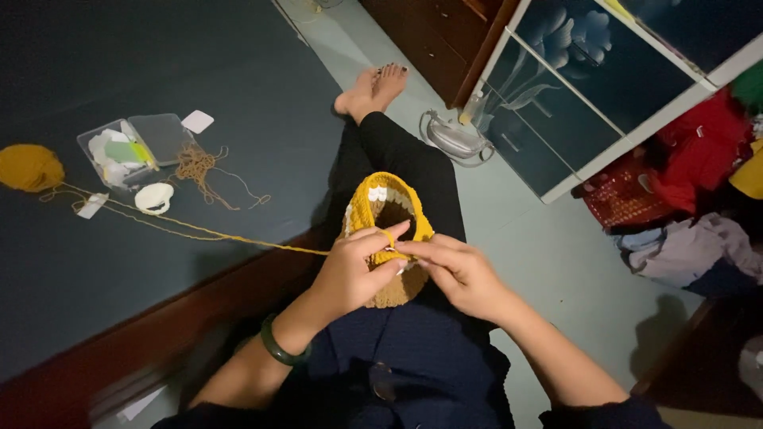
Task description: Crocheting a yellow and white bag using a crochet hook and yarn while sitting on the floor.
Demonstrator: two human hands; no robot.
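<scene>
I see left hand (350,274) and right hand (461,274) pinching crochet piece (387,214) rim | yarn strand (199,230) taut toward 9 o'clock | risk: ball (29,167) tugs, loop slips

Mustard-yellow crocheted piece (387,218) with white patches and a tan-brown lower band; matching yellow yarn ball (29,167) on a dark teal surface (238,79); dark green bangle (280,345); navy clothing; red, perhaps patterned, fabric (699,151) in a cupboard with pale flower-printed blue glass
</scene>
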